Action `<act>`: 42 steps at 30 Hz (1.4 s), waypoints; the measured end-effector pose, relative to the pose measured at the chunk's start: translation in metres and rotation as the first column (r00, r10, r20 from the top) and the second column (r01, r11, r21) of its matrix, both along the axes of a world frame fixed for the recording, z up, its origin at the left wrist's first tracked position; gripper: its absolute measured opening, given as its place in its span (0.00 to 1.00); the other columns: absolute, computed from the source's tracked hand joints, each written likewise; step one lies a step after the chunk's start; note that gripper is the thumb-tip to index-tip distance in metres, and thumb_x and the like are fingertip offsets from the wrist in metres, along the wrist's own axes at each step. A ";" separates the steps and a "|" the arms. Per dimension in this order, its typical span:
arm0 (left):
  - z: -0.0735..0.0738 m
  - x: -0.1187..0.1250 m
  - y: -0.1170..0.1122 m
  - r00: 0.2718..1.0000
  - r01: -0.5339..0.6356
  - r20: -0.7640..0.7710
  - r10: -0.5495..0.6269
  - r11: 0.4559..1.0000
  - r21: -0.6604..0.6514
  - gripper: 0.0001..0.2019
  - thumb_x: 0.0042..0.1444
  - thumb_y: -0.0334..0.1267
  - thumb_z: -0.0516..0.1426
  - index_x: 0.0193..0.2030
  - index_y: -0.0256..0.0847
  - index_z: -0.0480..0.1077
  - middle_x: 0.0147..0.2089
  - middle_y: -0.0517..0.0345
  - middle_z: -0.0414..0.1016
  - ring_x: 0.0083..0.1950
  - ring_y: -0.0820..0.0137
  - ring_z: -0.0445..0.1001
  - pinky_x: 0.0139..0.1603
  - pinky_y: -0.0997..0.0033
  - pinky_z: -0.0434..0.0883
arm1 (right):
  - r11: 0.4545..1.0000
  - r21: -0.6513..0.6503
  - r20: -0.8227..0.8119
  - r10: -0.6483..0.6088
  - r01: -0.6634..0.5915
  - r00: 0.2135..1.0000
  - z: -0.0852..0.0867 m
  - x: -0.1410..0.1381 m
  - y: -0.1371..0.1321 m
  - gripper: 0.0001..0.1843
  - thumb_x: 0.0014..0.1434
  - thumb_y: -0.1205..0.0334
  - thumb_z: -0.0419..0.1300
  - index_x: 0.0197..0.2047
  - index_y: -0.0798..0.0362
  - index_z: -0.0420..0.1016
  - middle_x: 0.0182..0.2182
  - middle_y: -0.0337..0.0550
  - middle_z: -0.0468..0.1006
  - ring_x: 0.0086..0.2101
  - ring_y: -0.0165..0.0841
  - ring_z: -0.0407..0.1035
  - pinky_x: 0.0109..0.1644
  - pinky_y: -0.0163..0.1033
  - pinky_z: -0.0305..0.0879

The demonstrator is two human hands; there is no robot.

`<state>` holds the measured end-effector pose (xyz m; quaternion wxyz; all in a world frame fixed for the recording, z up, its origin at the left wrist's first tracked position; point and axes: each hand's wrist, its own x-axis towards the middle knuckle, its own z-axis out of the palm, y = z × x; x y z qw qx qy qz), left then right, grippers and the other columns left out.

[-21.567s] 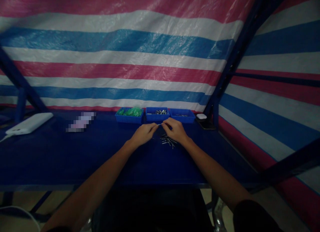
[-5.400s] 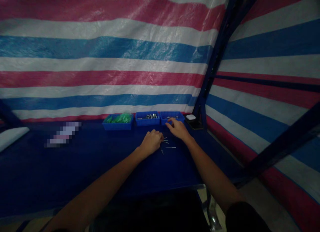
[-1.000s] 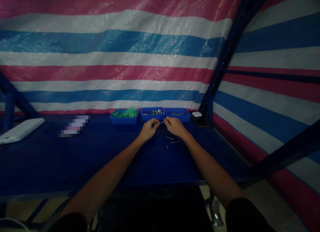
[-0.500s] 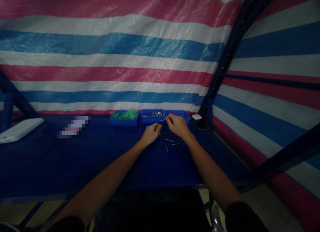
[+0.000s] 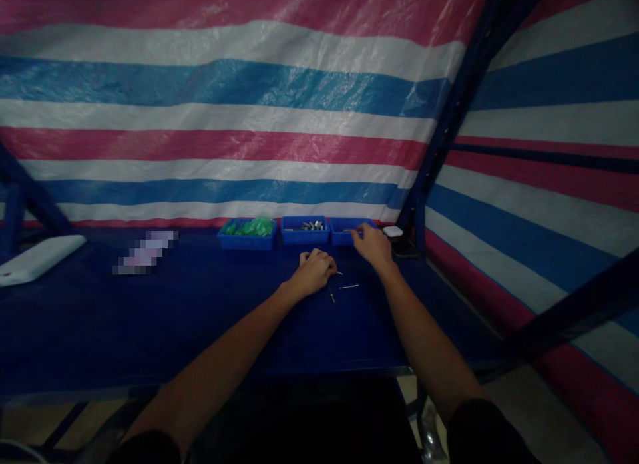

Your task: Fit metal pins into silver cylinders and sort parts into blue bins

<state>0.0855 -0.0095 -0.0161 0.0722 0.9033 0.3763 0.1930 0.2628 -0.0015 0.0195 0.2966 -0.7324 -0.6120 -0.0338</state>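
Note:
My left hand [image 5: 317, 272] is low over the table with its fingers pinched on a thin metal pin [image 5: 340, 273], whose tip sticks out to the right. Two similar metal pins lie just beside it: one pin [image 5: 349, 287] roughly level, the other pin [image 5: 332, 295] slanting below the fingers. At the right blue tray [image 5: 344, 239], my right hand [image 5: 374, 245] reaches over the front rim with fingers closed. A thin metal piece shows at those fingertips, small and dim. The hand covers part of the tray's inside.
A middle blue tray [image 5: 305, 237] holds short silver metal pieces. The left blue tray [image 5: 247, 241] contains green plastic pieces. A white case [image 5: 393, 232] and a dark phone [image 5: 405, 249] lie by the right post. A white object [image 5: 42, 257] rests far left.
My right hand has moved right, from between the trays and my left hand to the right tray. My left hand has come down and right onto one of the loose pins.

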 end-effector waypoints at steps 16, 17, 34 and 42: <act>-0.003 -0.034 0.031 0.820 -0.141 0.526 0.225 0.971 -0.195 0.11 0.56 0.37 0.49 0.45 0.38 0.63 0.23 0.64 0.68 0.27 0.73 0.68 0.31 0.74 0.64 | 0.822 -0.005 0.056 0.569 -0.570 0.820 -0.014 -0.055 -0.017 0.08 0.59 0.61 0.51 0.33 0.52 0.70 0.29 0.40 0.74 0.30 0.29 0.66 0.32 0.32 0.53; -0.003 -0.034 0.031 0.817 -0.136 0.532 0.221 0.972 -0.194 0.10 0.57 0.38 0.49 0.44 0.38 0.63 0.24 0.63 0.68 0.27 0.73 0.69 0.31 0.74 0.64 | 0.829 0.000 0.060 0.558 -0.559 0.828 -0.014 -0.054 -0.017 0.10 0.60 0.61 0.49 0.32 0.52 0.69 0.29 0.41 0.74 0.30 0.30 0.67 0.33 0.32 0.53; 0.008 -0.016 0.003 0.922 -0.175 0.333 0.200 0.979 -0.101 0.18 0.61 0.43 0.43 0.32 0.39 0.70 0.26 0.55 0.71 0.32 0.67 0.69 0.35 0.70 0.63 | 0.851 0.356 0.156 0.353 -0.386 0.922 0.010 -0.040 -0.026 0.18 0.62 0.57 0.43 0.26 0.53 0.67 0.23 0.43 0.70 0.27 0.31 0.64 0.34 0.34 0.55; 0.001 0.014 -0.039 0.995 0.102 -0.017 -0.102 0.995 0.014 0.07 0.53 0.42 0.55 0.35 0.43 0.70 0.41 0.54 0.70 0.46 0.61 0.64 0.43 0.62 0.61 | 0.997 0.083 0.092 -0.007 -0.001 0.996 0.003 0.011 -0.002 0.15 0.57 0.53 0.52 0.40 0.54 0.71 0.31 0.50 0.75 0.34 0.39 0.68 0.36 0.39 0.58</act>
